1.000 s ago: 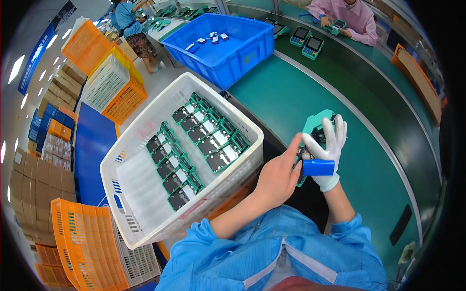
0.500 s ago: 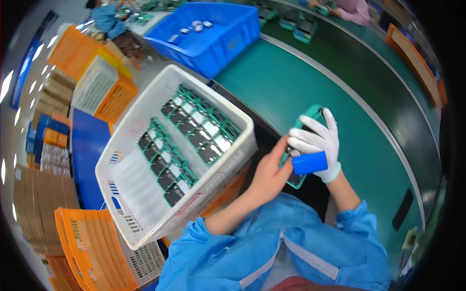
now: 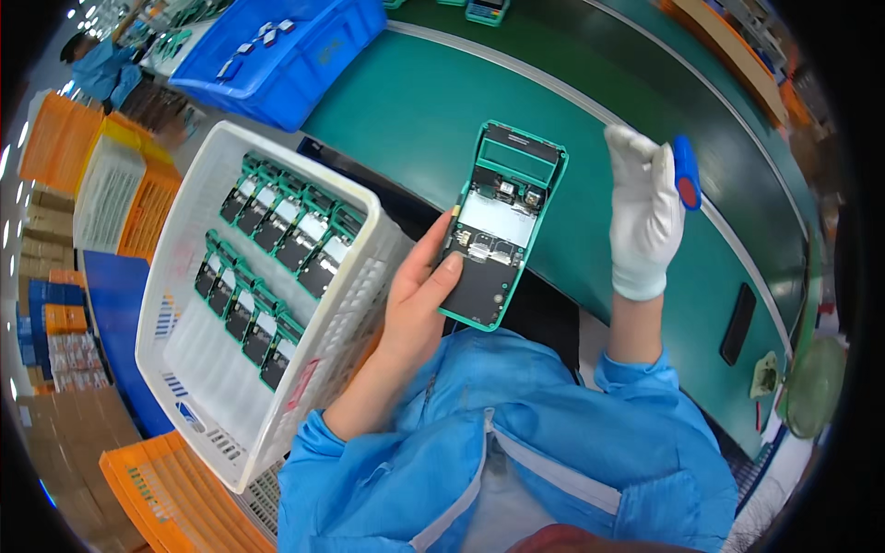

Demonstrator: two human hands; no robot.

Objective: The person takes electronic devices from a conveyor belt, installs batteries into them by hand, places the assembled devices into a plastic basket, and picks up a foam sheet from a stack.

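Note:
My left hand (image 3: 419,300) grips the lower left side of a handheld device housing (image 3: 505,217), its thumb over the inner face. The housing has a green frame, an opening at the far end, and black and silver parts with circuit boards showing inside. To the right, my right hand (image 3: 643,207) wears a white glove and is raised above the table, apart from the housing. A blue, rounded piece (image 3: 685,166) with a red end sticks out at the right side of the glove, held by the fingers. How it is gripped is partly hidden.
A white plastic crate (image 3: 244,470) at left holds two rows of similar green-framed housings. Beyond it stands a blue bin (image 3: 277,88) with small blue-and-white pieces. A dark flat bar (image 3: 737,324) lies on the green table (image 3: 406,120). Orange crates (image 3: 180,493) stand at lower left.
My hands have separated. The left now holds the housing alone, face up; the gloved right hand has lifted away to the right with the blue piece. The view has shifted to the right.

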